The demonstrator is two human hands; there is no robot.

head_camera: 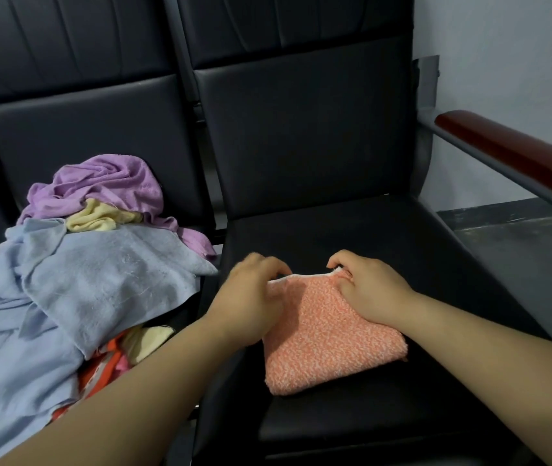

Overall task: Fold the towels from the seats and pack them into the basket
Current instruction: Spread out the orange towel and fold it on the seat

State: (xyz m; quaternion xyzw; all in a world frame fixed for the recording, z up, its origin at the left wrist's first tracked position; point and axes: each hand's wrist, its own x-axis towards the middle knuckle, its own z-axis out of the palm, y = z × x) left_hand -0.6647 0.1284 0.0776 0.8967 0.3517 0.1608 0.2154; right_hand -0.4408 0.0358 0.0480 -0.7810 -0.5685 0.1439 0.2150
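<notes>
An orange-and-white fluffy towel [328,344] lies folded into a small square on the right black seat [368,237]. My left hand [251,301] holds its far left corner, fingers curled over the edge. The far right corner is pinched by my right hand [368,290]. On the left seat lies a heap of unfolded towels: a purple one [113,183] on top, a pale yellow one [99,216] under it, and a large light blue one [76,284] draped toward me. No basket is in view.
Orange patterned cloth [103,368] and another yellow piece [146,341] peek out under the blue towel. A red-brown wooden armrest [516,153] on a grey metal frame bounds the right seat. Beyond it are a white wall and dark floor [519,237].
</notes>
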